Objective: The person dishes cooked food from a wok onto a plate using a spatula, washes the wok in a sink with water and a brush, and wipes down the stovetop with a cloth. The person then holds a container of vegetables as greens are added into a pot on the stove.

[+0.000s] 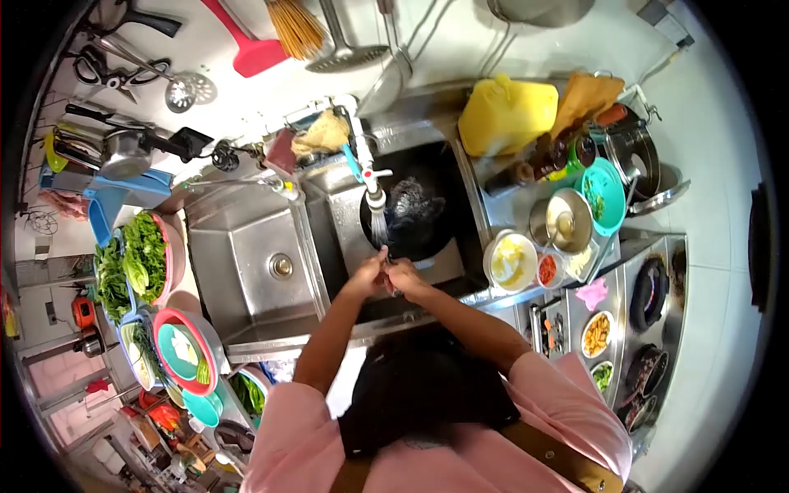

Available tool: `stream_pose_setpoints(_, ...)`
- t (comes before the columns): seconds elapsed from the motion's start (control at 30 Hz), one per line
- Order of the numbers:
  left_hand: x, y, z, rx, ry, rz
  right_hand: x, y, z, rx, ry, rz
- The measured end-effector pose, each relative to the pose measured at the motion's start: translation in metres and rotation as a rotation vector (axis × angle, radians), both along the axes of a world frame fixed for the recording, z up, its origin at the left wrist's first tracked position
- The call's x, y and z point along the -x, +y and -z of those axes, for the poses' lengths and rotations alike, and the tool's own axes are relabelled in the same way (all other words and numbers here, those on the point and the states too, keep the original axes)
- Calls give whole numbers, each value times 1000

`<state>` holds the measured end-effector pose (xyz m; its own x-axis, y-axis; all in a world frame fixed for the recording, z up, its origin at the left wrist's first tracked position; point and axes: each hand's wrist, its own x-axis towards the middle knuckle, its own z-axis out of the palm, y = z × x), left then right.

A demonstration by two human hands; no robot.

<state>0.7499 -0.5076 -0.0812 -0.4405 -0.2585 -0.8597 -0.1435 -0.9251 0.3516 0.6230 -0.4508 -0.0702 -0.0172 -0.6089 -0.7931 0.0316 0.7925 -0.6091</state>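
Note:
Water runs from the white faucet (374,193) into the right-hand sink basin, where a black wok (440,222) stands with water in it. Over the near edge of the wok, my left hand (370,273) and my right hand (403,278) are together just below the stream. The fingers of both hands are curled in and close to each other. Whether anything small is between them is hidden. The handle of the wok, if it is there, cannot be made out.
Left of the wok is a second steel basin (255,271). A yellow jug (508,117), a white bowl (509,261) and a turquoise basin (604,197) stand on the right. Greens in a pink basin (174,255) are at the left. Utensils hang on the wall ahead.

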Motion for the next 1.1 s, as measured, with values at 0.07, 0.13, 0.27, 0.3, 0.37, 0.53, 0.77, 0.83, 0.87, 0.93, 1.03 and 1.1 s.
stream_pose_setpoints(0.07, 16, -22, 65, -197, 77, -346, 9, -16, -23, 91, 171, -199)
stream_pose_setpoints(0.13, 31, -49, 74, -174, 99, -549, 25, -43, -57, 443, 379, -339)
stream_pose_setpoints(0.27, 34, -83, 61, -241, 273, -925, 47, -143, -253, 1042, 584, -223)
stream_pose_setpoints(0.3, 34, -88, 77, -287, 302, -961, 41, -168, -313, 1137, 658, -108)
stream_pose_setpoints(0.37, 27, -74, 50, -215, 279, -855, 34, -242, -372, 1637, 725, 91)
stream_pose_setpoints(0.53, -2, -18, 28, -185, 178, -691, 11, -369, -446, 1187, 1501, -182)
stream_pose_setpoints(0.77, -51, 34, 90, 49, -63, -106, 18, -309, -522, 1317, 1422, 167)
stream_pose_setpoints(0.83, -63, 48, 83, 181, -163, 155, 35, -246, -526, 1529, 1285, 162)
stream_pose_setpoints(0.87, -74, 47, 81, 238, -171, 309, 41, -216, -522, 1423, 1289, 114)
stream_pose_setpoints(0.93, -84, 67, 76, 304, -250, 436, 68, -178, -477, 1310, 1224, -22)
stream_pose_setpoints(1.03, -86, 65, 27, 435, -436, 521, 103, -139, -335, 1212, 994, -241)
stream_pose_setpoints(1.1, -92, 76, 49, 650, -664, 745, 104, -118, -223, 810, 1107, -198)
